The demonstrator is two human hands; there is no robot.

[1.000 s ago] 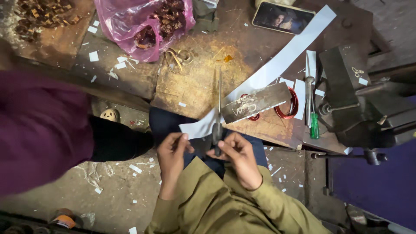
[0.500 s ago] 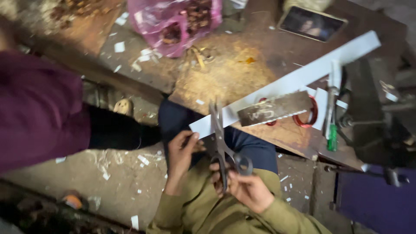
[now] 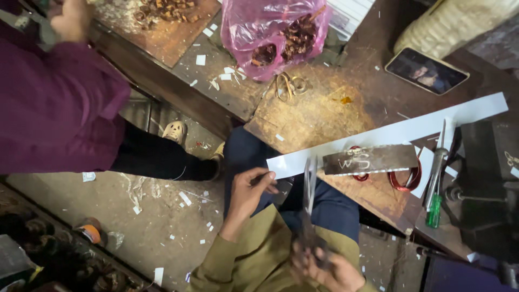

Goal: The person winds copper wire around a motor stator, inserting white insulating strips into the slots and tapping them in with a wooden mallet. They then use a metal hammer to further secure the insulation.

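My left hand pinches the near end of a long white paper strip that lies across the wooden bench. My right hand is closed on the handles of long metal scissors, whose blades point up toward the strip's edge. A flat metal bar rests on top of the strip as a weight. I wear olive sleeves and blue trousers.
A person in a maroon top stands at the left. A pink bag of scrap, a phone, red wire coils, a green-handled screwdriver and a dark vise sit on the bench.
The small cut paper piece is gone from my hands. My left hand moved to the long strip's end, and my right hand pulled the scissors back toward my lap.
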